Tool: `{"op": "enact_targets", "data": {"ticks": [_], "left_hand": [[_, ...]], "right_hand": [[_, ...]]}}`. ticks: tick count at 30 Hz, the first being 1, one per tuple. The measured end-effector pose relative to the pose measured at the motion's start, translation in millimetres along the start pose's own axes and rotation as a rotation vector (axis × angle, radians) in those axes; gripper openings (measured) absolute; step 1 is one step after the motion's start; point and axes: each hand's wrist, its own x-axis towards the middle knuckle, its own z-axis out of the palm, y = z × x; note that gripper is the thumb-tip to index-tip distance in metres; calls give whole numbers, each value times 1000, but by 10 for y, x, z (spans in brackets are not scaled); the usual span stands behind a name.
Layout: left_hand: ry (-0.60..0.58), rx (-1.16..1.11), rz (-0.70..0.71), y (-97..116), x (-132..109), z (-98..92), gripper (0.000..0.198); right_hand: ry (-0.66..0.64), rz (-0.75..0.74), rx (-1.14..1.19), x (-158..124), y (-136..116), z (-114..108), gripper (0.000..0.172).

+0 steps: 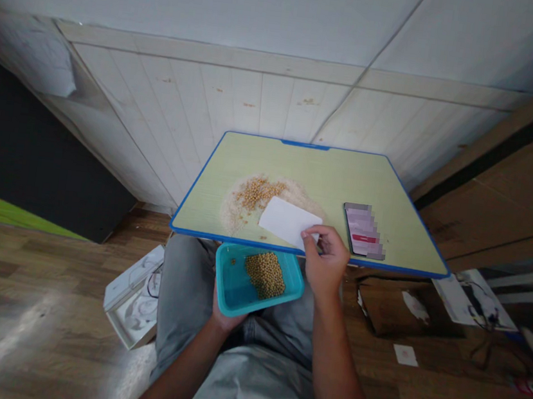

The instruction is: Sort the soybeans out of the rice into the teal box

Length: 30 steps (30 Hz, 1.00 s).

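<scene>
My right hand (328, 257) pinches the right end of a white card (286, 219), which lies tilted over the table (342, 170) near its front edge. Just beyond the card is a heap of yellow soybeans (258, 193), with pale rice-like grains (296, 193) spread around it. Below the table edge, over the lap, my left hand (227, 317) holds a teal plastic container (231, 282) from beneath; most of its fingers are hidden. Inside the container, more soybeans are gathered toward the right and a few sit apart at the left.
A phone (363, 231) lies on the table, right of my right hand. On the floor stand an opened white box (135, 297) at left and a brown cardboard piece (393, 309) at right. A white panelled wall (241, 93) rises behind the table.
</scene>
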Motion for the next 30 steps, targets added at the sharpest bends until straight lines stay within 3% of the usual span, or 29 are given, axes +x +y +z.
{"op": "enact_targets", "data": {"ticks": [5,10,17,30], "left_hand": [[-48,3,-10,7,5,-31,74],[-77,24,-20,24,-29,65,74],[62,23,-7,16,-26,171,77],[41,-30,1,1,24,6,81]], "right_hand": [[-9,-13,8,-11,-13,2,6],[39,-19,-12,-9,3,1,5],[-2,-20,-19,-15,7,-22,7],[-86,-39,-5,-36,-19,-13,8]]}}
